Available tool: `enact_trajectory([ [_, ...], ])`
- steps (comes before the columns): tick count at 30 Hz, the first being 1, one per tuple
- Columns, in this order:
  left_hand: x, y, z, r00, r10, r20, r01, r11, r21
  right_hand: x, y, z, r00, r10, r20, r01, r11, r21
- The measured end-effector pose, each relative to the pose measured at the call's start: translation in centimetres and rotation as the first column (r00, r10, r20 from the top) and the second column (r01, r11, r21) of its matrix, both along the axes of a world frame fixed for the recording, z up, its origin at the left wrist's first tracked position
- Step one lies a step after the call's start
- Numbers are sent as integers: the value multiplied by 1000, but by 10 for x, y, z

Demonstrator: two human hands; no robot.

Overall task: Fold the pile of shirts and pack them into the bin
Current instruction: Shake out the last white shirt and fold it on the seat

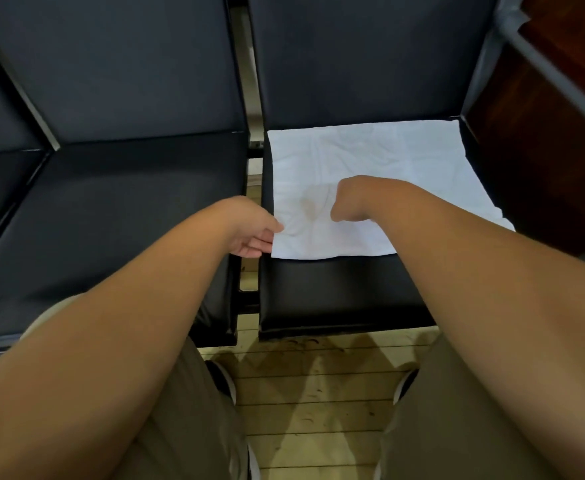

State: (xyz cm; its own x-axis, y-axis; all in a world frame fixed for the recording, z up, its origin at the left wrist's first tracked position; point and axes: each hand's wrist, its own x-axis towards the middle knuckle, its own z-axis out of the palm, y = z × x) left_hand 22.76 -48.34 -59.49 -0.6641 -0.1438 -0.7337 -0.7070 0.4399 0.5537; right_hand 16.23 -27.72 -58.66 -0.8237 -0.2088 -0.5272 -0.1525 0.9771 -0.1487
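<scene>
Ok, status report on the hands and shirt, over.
Left grip pinching near-left corner of white shirt. Right grip bent down over shirt's middle, fingers hidden. Shirt flat on black chair seat. Nothing seen in the way.

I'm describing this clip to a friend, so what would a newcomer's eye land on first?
The bright white shirt stands out first, spread flat on the black padded seat at the right of the row. Next come the two hands reaching in: the left hand pinches the shirt's near left corner, and the right hand bends down onto its middle, fingers hidden.
</scene>
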Motion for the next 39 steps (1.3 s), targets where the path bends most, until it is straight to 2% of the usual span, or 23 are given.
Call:
enact_trajectory([
  [5,4,8,-3,997,73,13,-73,996,56,-2,-5,-5,1000,-22,8,21,999,30],
  [9,-6,8,3,994,60,-90,-66,996,-66,-1,-9,-3,999,-33,19,32,998,48],
  [14,-5,4,3,976,-71,-204,15,965,-263,-5,-16,0,994,-104,-12,105,990,95],
  [17,7,7,0,991,-124,-45,105,948,-299,-11,-25,2,988,-144,-45,148,984,101],
  [19,11,9,-1,983,-186,3,179,939,-293,-19,-32,0,982,-170,-80,176,982,68],
  [24,6,15,-1,954,-278,116,301,902,-310,-43,-57,-18,936,-258,-240,217,958,-185],
  [28,-6,18,3,925,-319,205,369,882,-293,-62,-83,-29,930,-207,-304,128,957,-261],
  [33,-15,21,1,897,-383,222,432,866,-253,-100,-113,-41,915,-128,-384,27,965,-259],
  [35,-16,20,2,882,-423,206,466,845,-262,-113,-127,-44,897,-135,-420,34,970,-240],
  [39,-17,19,9,798,-562,218,603,744,-287,-134,-143,-50,869,-102,-484,55,992,-111],
])
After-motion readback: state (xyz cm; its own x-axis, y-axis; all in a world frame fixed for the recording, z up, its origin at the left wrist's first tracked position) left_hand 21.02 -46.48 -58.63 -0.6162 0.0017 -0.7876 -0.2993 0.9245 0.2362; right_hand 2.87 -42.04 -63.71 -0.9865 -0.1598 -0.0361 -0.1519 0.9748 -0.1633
